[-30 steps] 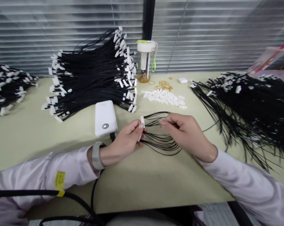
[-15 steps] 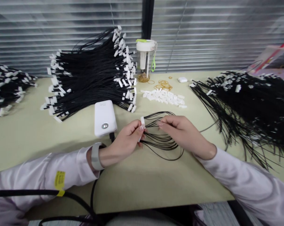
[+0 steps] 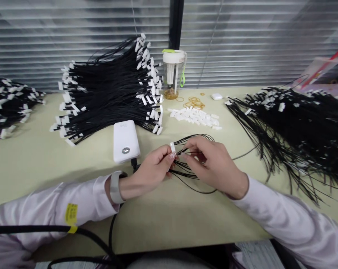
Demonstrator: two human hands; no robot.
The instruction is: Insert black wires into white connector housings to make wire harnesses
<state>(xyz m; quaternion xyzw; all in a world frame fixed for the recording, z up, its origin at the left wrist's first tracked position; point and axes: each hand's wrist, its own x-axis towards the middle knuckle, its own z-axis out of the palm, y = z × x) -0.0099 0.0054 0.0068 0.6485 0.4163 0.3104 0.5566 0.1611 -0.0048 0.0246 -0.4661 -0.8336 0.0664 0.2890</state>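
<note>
Both hands meet over a white connector [image 3: 172, 147], which lies to the right of the power bank [image 3: 126, 141] and a little nearer the person. The left hand [image 3: 153, 164], just off the power bank's near right corner, grips the connector between thumb and fingers, covering its middle. The right hand [image 3: 213, 166], farther to the right of the power bank, is curled, its thumb and forefinger close together at the black wires [image 3: 184, 174]; whether they pinch one cannot be told. These wires bow out from the connector, away from the power bank, and partly pass behind the right hand. The connector should be light, stiff and probably smooth enough to slip, so its long sides look the best hold, leaving the wire side uncovered. The wires should be light, bendy and a bit springy; a pinch near the tip would steer one best, since held farther back it would likely bow, and a hard tug might strain it. Loose connectors [image 3: 195, 116] lie to the right of the power bank and somewhat beyond it, a wire bundle [image 3: 107, 89] spreads just behind it, and a wire pile [image 3: 303, 127] lies well off to its right.
</note>
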